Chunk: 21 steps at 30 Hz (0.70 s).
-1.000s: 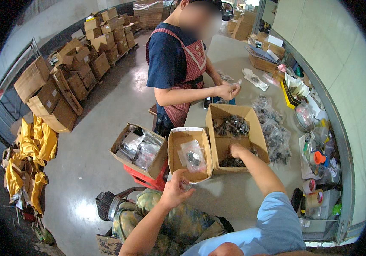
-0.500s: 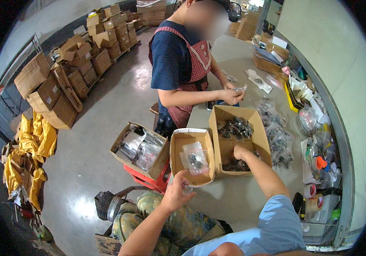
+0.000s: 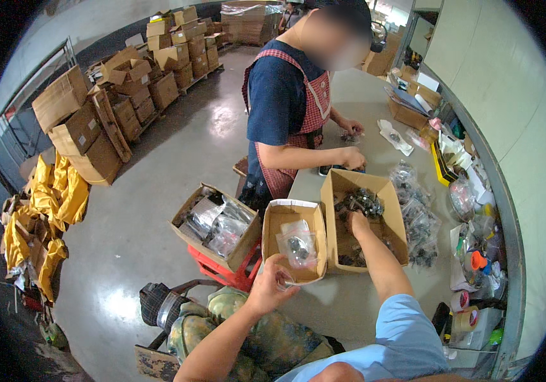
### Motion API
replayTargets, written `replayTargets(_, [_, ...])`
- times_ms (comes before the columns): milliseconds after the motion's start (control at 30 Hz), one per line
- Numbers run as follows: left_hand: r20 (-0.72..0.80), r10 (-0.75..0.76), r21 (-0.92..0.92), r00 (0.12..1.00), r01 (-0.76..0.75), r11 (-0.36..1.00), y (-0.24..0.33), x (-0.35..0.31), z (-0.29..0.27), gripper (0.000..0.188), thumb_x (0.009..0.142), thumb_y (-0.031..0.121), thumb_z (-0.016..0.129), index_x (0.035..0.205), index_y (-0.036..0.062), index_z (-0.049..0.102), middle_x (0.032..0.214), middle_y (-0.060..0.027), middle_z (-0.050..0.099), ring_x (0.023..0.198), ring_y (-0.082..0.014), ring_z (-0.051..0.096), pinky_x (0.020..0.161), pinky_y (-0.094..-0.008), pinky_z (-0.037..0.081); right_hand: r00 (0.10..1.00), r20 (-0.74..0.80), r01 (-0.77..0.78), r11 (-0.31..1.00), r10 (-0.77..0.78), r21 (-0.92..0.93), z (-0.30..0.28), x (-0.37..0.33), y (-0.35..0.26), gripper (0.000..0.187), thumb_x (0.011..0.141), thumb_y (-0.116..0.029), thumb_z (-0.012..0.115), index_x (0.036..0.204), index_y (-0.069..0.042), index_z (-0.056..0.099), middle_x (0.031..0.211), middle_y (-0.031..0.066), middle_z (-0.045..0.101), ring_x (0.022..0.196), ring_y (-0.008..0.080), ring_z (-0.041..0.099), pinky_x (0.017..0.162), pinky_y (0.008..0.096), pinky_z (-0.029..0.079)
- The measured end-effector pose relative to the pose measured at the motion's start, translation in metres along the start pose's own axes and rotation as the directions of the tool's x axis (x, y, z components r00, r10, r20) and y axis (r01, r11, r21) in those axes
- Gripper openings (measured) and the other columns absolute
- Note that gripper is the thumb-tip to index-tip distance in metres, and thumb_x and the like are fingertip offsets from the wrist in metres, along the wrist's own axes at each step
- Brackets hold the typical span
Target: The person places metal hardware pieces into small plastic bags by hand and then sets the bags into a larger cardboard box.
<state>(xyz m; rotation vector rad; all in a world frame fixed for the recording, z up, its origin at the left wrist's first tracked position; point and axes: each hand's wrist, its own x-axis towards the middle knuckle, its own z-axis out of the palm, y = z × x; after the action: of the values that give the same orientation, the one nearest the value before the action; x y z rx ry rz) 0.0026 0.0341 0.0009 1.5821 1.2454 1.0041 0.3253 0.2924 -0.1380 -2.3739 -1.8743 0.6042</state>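
Note:
My left hand (image 3: 269, 288) is curled around a clear plastic bag (image 3: 284, 280), partly hidden by the fingers, at the near left corner of a small carton (image 3: 273, 254). Inside that carton lies a clear bag with dark parts (image 3: 298, 247). My right hand (image 3: 357, 225) reaches down into a larger cardboard box (image 3: 397, 248), among small black parts (image 3: 363, 202); its fingertips are hidden there. Across the table a co-worker in a red checked apron (image 3: 314, 102) has one hand (image 3: 351, 127) at a small bag and the other (image 3: 352, 156) behind the larger box.
Left of the small carton, a box of filled bags (image 3: 215, 223) rests on a red stool (image 3: 225, 272). Bagged parts (image 3: 418, 219) are heaped right of the larger box. Tape rolls (image 3: 467, 318) and clutter line the right edge. Stacked cartons (image 3: 104, 130) stand on the floor at left.
My right hand has moved farther up inside the larger box, toward the far pile of black parts. The co-worker's hands have come apart and lowered to the table. The whole view has shifted slightly.

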Motion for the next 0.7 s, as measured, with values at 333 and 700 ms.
replayTargets(333, [0.048,-0.028,-0.24,0.998,0.039,0.97,-0.006,0.001,0.003,0.075,0.069,0.01,0.076,0.126,0.0026,0.028,0.082,-0.0087,0.059,0.076,-0.0169,0.058,0.069,-0.0317,0.048,0.989,0.149,0.03,0.998,-0.02,-0.064,-0.011,0.012,0.017,0.044,0.097,-0.021,0.034,0.134,0.002,0.034,0.11,0.0198,0.057,0.087,0.0281,0.056,0.072,0.0417,0.046])
replayTargets(700, [0.243,-0.041,-0.508,0.969,0.164,0.845,0.001,-0.014,-0.012,0.078,0.069,0.003,0.076,0.129,0.0093,0.027,0.098,-0.0054,0.052,0.09,-0.0136,0.051,0.08,-0.0288,0.042,0.473,0.057,0.806,0.458,-0.879,0.375,-0.141,-0.275,-0.154,0.02,0.078,-0.006,0.06,0.098,-0.006,0.056,0.083,0.0118,0.061,0.075,0.0241,0.062,0.066,0.0343,0.049])
